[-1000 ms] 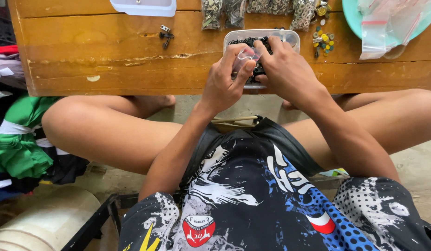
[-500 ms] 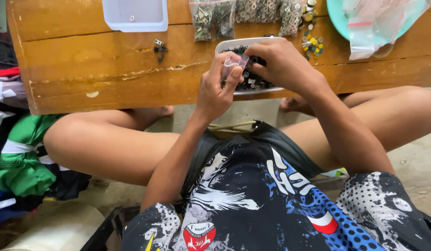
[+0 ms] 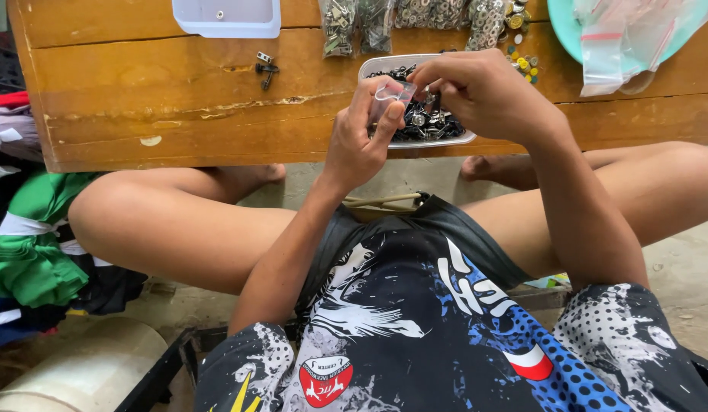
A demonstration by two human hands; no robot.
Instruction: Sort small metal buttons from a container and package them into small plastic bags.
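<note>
L hand (image 3: pixel 360 137): fingers pinched on small clear plastic bag (image 3: pixel 390 98), held upright over near edge of tray.
R hand (image 3: pixel 476 91): fingertips pressed together on a tiny metal piece right at the bag mouth; can't tell what kind.
Tray (image 3: pixel 457 140): white, shallow, just under/behind both hands, full of dark metal bits.
Beyond grip: filled clear bags of hardware (image 3: pixel 354 23), wooden bench (image 3: pixel 163 107).
Far L of grip: white lid (image 3: pixel 228 17).
</note>
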